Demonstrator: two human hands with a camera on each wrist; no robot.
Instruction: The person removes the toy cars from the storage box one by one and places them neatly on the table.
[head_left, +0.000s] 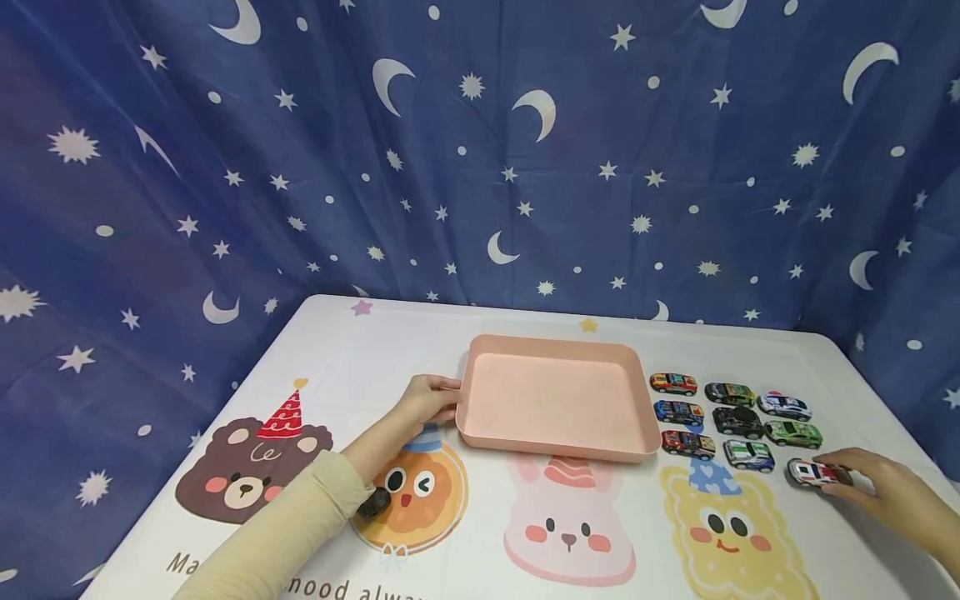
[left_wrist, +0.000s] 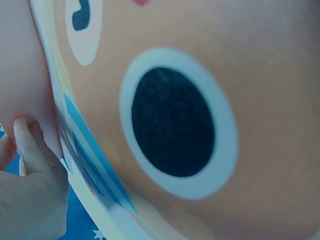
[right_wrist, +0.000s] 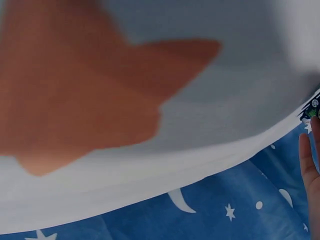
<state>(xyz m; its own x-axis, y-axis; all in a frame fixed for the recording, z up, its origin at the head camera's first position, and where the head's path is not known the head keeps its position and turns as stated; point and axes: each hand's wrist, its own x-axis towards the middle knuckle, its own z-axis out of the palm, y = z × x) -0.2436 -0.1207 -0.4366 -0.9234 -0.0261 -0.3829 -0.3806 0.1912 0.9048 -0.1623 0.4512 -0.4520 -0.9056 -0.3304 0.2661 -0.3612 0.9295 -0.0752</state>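
In the head view, my left hand [head_left: 426, 402] is at the left side of a shallow pink tray [head_left: 558, 400]. Its fingertips touch the outer wall, and no finger shows inside the tray. The left wrist view has the same fingers [left_wrist: 31, 145] against the pink wall [left_wrist: 22, 65]. Far right, my right hand [head_left: 873, 479] pinches the rear of a white and red toy car [head_left: 810, 472] between thumb and fingers, at the table surface. At the right wrist view's edge, fingers [right_wrist: 306, 155] show beside part of a dark and green toy car [right_wrist: 312, 109].
Right of the tray, several toy cars stand in rough rows, among them a red and yellow one [head_left: 673, 383], a black one [head_left: 738, 422] and a green one [head_left: 793, 433]. Cartoon animals decorate the white tablecloth [head_left: 480, 533]. A blue starry curtain [head_left: 450, 125] hangs behind the table.
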